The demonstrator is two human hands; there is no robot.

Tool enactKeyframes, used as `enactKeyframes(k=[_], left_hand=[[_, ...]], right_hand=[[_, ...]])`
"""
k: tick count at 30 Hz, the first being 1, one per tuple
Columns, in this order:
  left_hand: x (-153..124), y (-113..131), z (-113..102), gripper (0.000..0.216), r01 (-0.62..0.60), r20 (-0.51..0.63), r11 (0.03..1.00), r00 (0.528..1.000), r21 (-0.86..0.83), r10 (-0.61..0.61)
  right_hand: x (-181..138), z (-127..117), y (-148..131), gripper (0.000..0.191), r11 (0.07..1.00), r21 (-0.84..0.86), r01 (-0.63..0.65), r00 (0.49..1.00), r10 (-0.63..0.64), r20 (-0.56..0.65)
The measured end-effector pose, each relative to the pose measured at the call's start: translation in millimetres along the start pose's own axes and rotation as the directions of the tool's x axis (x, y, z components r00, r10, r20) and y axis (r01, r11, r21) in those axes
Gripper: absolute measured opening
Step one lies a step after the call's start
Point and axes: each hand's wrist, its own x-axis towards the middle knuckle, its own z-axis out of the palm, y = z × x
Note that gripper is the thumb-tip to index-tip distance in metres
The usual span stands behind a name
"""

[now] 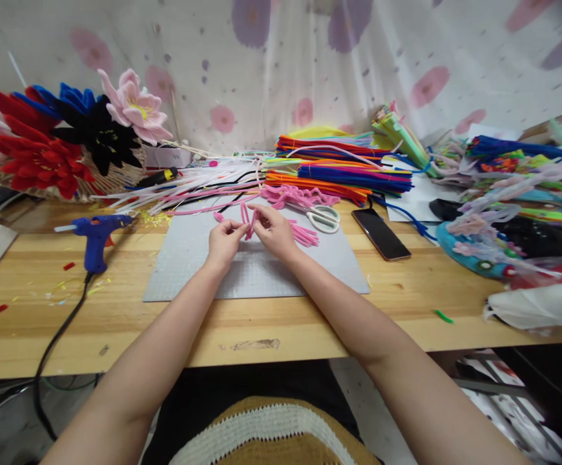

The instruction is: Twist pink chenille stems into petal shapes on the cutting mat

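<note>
Above the grey cutting mat [184,271], my two hands meet with their fingertips close together. A bent pink pipe cleaner [245,213] stands up between them in a narrow loop. My left hand [227,240] pinches it from the left side. From the right, my right hand [274,229] grips the same piece, its thumb and forefinger pressed together. Just beyond my right hand lie shaped pink pipe-cleaner pieces [300,196] and scissors with pale handles [323,218]. Short pink pipe-cleaner lengths [305,234] rest on the mat, partly behind my right hand.
A blue glue gun [95,239] with a trailing cord stands left. Fuzzy flowers [106,132] fill the back left. Bundled coloured pipe cleaners [349,177] lie behind the mat. A phone [380,234] sits right of it, near bagged materials [504,226] and a white roll [537,305].
</note>
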Motion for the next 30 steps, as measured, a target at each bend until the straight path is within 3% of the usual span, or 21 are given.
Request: enactKeyframes(k=[6,9,12,16,19,21,24,27,30], left_hand=[[0.6,-4.4,-4.7,0.012,-0.182,-0.015,0.946,0.981,0.267,0.193],[-0.4,-3.6,-4.9,0.012,-0.213,0.004,0.931,0.975,0.297,0.221],[-0.8,-1.8,-3.2,0.013,-0.153,-0.021,0.971,0.987,0.186,0.159],[1.4,1.4,-2.7,0.014,-0.033,-0.073,0.997,0.997,-0.067,0.028],[3.6,3.3,-3.6,0.017,0.008,-0.122,0.990,0.992,-0.143,-0.025],[4.5,4.0,-3.7,0.019,0.032,-0.139,0.984,0.989,-0.176,-0.057],[5.2,4.5,-3.1,0.022,0.051,-0.137,0.966,0.987,-0.255,-0.089],[7.4,5.5,-4.0,0.023,0.109,-0.114,0.934,0.981,-0.341,-0.156],[12.1,8.2,-7.3,0.024,0.183,-0.035,0.923,0.978,-0.339,-0.207]], right_hand=[[2.2,1.1,2.1,0.044,1.000,-0.004,0.010,1.000,-0.010,-0.030],[3.0,1.0,4.3,0.045,1.000,-0.015,0.023,0.999,-0.023,-0.029],[2.2,1.0,5.0,0.045,0.998,-0.051,0.036,0.999,-0.035,0.026],[-2.0,2.7,4.1,0.042,0.986,-0.135,0.092,0.980,-0.066,0.185],[-4.8,5.3,2.4,0.040,0.971,-0.194,0.140,0.946,-0.074,0.316],[-5.1,7.3,1.1,0.039,0.974,-0.183,0.135,0.938,-0.066,0.341],[-3.6,10.4,0.2,0.037,1.000,0.007,0.027,0.937,-0.027,0.348],[-1.8,13.1,2.0,0.032,0.968,0.211,-0.139,0.907,0.039,0.420],[-1.4,14.6,5.2,0.032,0.976,0.132,-0.173,0.901,0.103,0.422]])
